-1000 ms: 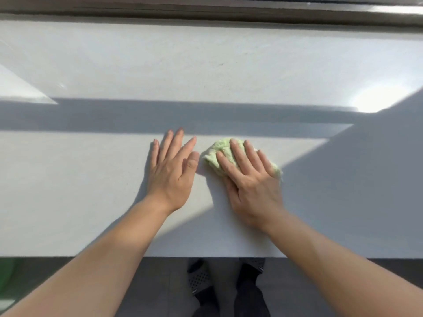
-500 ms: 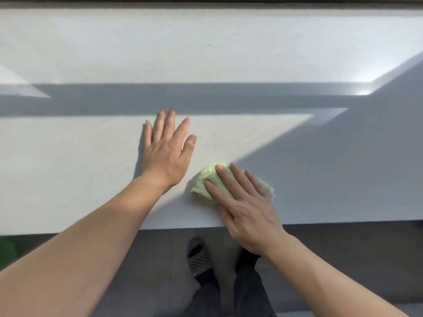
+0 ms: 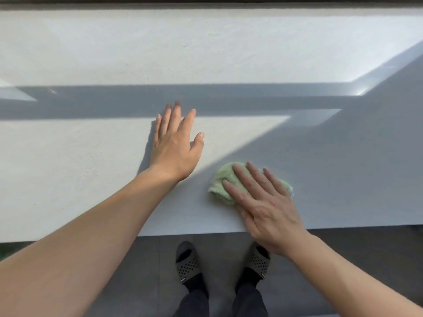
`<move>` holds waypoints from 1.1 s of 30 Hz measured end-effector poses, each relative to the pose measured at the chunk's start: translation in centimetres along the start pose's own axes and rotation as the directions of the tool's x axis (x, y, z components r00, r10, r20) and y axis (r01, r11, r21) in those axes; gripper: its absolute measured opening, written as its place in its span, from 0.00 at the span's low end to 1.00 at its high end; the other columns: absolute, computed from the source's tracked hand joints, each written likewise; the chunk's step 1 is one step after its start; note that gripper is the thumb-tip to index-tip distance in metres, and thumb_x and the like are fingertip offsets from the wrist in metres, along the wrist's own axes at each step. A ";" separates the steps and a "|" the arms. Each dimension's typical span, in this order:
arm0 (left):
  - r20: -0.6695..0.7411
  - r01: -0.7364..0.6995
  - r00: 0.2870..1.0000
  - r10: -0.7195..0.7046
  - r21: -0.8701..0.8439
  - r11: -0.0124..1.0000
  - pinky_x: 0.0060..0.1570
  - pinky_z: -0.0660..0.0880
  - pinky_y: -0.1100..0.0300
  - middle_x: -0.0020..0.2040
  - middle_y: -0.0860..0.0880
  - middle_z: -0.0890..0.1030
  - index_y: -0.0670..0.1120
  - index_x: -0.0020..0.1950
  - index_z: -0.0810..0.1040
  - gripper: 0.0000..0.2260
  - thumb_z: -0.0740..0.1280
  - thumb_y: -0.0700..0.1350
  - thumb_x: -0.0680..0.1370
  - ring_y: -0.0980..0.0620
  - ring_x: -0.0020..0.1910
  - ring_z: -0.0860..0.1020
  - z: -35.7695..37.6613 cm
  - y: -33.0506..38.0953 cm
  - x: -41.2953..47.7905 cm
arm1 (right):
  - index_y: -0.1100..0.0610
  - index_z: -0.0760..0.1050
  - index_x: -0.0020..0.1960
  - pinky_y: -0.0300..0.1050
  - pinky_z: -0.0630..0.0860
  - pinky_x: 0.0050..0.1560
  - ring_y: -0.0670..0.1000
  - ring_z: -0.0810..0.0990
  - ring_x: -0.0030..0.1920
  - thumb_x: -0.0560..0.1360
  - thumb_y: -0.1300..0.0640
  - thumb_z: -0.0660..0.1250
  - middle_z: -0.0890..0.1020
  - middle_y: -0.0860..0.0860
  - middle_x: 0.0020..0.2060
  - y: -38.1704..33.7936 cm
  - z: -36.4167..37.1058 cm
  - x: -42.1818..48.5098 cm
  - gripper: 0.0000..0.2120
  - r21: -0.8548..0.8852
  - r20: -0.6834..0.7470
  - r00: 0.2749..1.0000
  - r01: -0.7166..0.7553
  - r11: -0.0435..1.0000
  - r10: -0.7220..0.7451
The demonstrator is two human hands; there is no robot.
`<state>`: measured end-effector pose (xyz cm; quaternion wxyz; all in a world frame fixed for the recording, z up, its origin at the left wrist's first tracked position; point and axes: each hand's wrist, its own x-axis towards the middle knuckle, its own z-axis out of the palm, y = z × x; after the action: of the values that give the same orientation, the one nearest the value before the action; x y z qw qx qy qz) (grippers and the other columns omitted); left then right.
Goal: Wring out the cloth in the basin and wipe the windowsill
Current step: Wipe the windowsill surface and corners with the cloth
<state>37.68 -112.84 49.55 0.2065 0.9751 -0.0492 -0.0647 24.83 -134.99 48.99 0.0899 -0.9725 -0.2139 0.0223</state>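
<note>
A bunched light-green cloth (image 3: 220,184) lies on the wide white windowsill (image 3: 91,156), close to its front edge. My right hand (image 3: 263,202) presses flat on top of the cloth with straight fingers, hiding most of its right side. My left hand (image 3: 175,145) rests flat on the bare sill to the left of the cloth, fingers spread and pointing away from me. The basin is not in view.
The dark window frame (image 3: 206,1) runs along the top. Sun and shadow bands cross the sill. Below the sill's front edge lies grey floor (image 3: 343,259) with my two feet in perforated slippers (image 3: 187,263). A sliver of green shows at the far left (image 3: 2,250).
My right hand has drawn the cloth back toward the sill's front edge and a little to the right. The left hand stays flat on the sill.
</note>
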 end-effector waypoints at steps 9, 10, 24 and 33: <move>-0.072 0.137 0.989 -0.126 0.190 0.972 0.75 0.36 0.43 0.81 0.42 0.49 0.53 0.78 0.57 0.25 0.51 0.56 0.80 0.45 0.79 0.41 1.2 2.9 2.9 | 0.44 0.60 0.78 0.58 0.53 0.77 0.57 0.54 0.79 0.79 0.51 0.59 0.58 0.51 0.79 2.5 -0.1 2.3 0.27 0.029 -0.029 0.995 -0.096 0.995 0.097; -0.052 0.134 0.991 -0.126 0.198 0.971 0.75 0.34 0.43 0.81 0.42 0.46 0.53 0.79 0.54 0.27 0.50 0.57 0.81 0.44 0.79 0.38 1.3 3.0 3.4 | 0.43 0.61 0.78 0.58 0.55 0.76 0.56 0.55 0.79 0.79 0.51 0.60 0.59 0.51 0.79 3.9 -0.4 2.2 0.27 0.024 -0.002 1.000 0.007 1.000 -0.007; -0.056 0.198 0.980 -0.190 0.317 0.927 0.75 0.37 0.42 0.81 0.42 0.41 0.56 0.80 0.46 0.30 0.43 0.63 0.79 0.45 0.78 0.36 2.4 4.5 4.7 | 0.45 0.67 0.75 0.57 0.57 0.76 0.58 0.63 0.77 0.81 0.53 0.58 0.65 0.52 0.76 10.7 -1.5 13.9 0.22 0.076 -0.118 0.993 -0.017 0.997 0.026; -0.032 0.211 0.977 -0.212 0.326 0.922 0.74 0.38 0.38 0.80 0.39 0.44 0.53 0.80 0.50 0.31 0.45 0.61 0.78 0.41 0.79 0.38 2.2 4.9 4.8 | 0.41 0.51 0.79 0.54 0.44 0.78 0.57 0.47 0.80 0.81 0.49 0.47 0.51 0.50 0.81 14.4 -2.6 21.2 0.26 0.091 -0.030 0.896 -0.438 0.894 0.442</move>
<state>41.80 -118.75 49.02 0.0334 0.9952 0.0459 -0.0795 50.20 -139.36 48.81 0.1278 -0.9913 0.0152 0.0263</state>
